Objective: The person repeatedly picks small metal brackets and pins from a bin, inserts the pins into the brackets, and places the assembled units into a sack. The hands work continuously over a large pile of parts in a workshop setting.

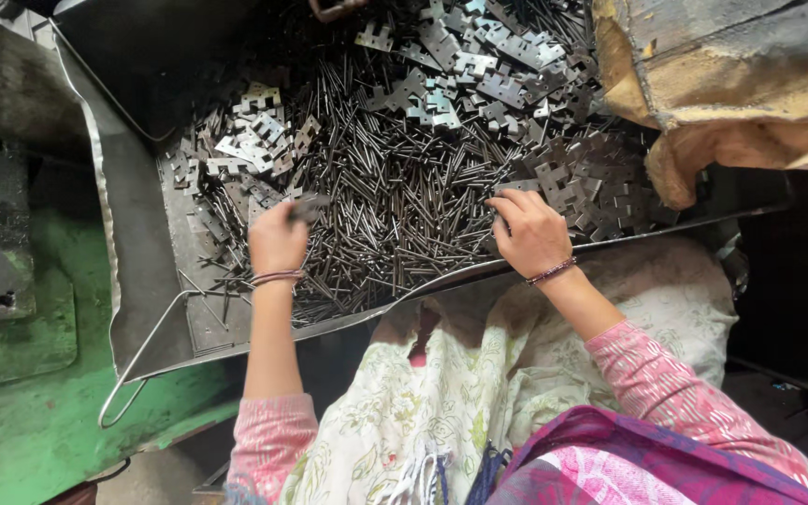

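Left hand (278, 241) fingers pinching hinge plate (309, 206), right hand (530, 231) on pins (395, 196)

large sheet-metal tray (142, 271), tilted, wire handle at near corner; holds heap of thin dark metal pins (395, 196); flat notched hinge plates (488, 70) piled around them
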